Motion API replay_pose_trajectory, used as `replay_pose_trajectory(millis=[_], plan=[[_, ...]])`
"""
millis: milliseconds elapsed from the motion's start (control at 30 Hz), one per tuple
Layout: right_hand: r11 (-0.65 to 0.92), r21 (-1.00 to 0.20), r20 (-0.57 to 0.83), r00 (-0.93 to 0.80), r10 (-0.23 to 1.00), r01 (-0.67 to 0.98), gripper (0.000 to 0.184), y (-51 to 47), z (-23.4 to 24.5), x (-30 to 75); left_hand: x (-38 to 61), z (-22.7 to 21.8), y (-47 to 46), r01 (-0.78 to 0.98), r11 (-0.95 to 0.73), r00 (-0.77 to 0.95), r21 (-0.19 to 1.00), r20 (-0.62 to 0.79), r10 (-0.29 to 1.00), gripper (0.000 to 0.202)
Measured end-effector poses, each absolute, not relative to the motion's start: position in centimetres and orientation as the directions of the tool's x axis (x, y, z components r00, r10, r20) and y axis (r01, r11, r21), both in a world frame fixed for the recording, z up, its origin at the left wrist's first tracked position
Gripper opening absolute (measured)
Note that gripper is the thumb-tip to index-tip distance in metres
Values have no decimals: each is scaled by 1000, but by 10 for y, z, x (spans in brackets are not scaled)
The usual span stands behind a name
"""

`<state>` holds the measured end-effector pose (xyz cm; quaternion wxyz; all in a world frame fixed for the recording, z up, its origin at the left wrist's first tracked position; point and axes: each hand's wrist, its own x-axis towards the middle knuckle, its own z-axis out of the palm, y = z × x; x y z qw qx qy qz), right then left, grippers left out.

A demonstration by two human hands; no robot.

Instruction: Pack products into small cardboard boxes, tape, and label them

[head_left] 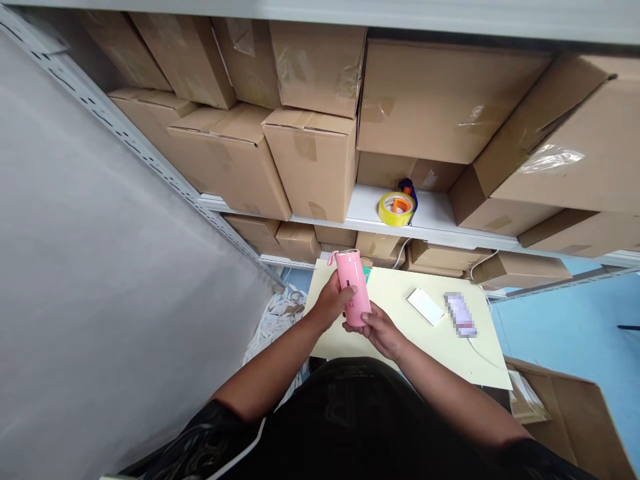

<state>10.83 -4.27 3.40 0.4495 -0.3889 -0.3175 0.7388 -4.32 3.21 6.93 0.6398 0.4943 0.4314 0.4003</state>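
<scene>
I hold a pink cylindrical bottle (353, 287) with a pink strap at its top, upright above a small pale yellow table (440, 347). My left hand (331, 301) wraps its left side, thumb across the front. My right hand (377, 329) grips it from below at the base. Both hands are closed on the bottle. A green item shows partly behind the bottle.
On the table lie a white card (426, 307) and a phone (461, 315) with a white cable. A metal shelf (435, 217) holds cardboard boxes (310, 157) and a yellow tape roll (397, 208). A grey wall (100, 267) stands left; an open box (565, 413) sits lower right.
</scene>
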Motion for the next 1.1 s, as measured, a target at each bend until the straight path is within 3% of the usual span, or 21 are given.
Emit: replay_pose_trajectory(millis=[167, 333, 400, 500, 567, 633, 733, 833, 1000, 1100], plan=[[-224, -957, -231, 17, 973, -185, 67, -39, 27, 110, -38, 66, 28, -75, 173, 306, 982, -142, 941, 64], [-294, -928, -261, -165, 951, -227, 60, -35, 29, 117, -40, 62, 30, -54, 159, 308, 986, -135, 942, 53], [-252, -950, -229, -142, 963, -183, 60, -34, 30, 117, -40, 61, 31, -12, 140, 300, 990, -130, 945, 53], [-135, -989, -134, 16, 991, 63, 67, -37, 26, 115, -35, 59, 29, 35, 132, 261, 991, -137, 955, 63], [-114, -951, -90, 95, 991, 286, 72, -40, 23, 116, -32, 56, 27, 45, 152, 242, 987, -158, 957, 66], [-89, -909, -58, 89, 994, 407, 71, -42, 22, 119, -31, 51, 25, 22, 180, 230, 984, -180, 956, 66], [-26, -947, -42, -45, 998, 320, 64, -42, 26, 126, -34, 44, 26, -54, 200, 246, 978, -181, 952, 66], [-72, -977, -97, -118, 988, 201, 62, -40, 31, 127, -34, 42, 27, -52, 195, 297, 979, -172, 939, 60], [-115, -909, -88, 84, 993, 400, 78, -44, 29, 120, -28, 46, 26, 76, 149, 296, 986, -165, 941, 65], [-50, -914, -31, 54, 998, 402, 64, -43, 28, 130, -28, 45, 29, 7, 178, 323, 984, -171, 931, 73]])
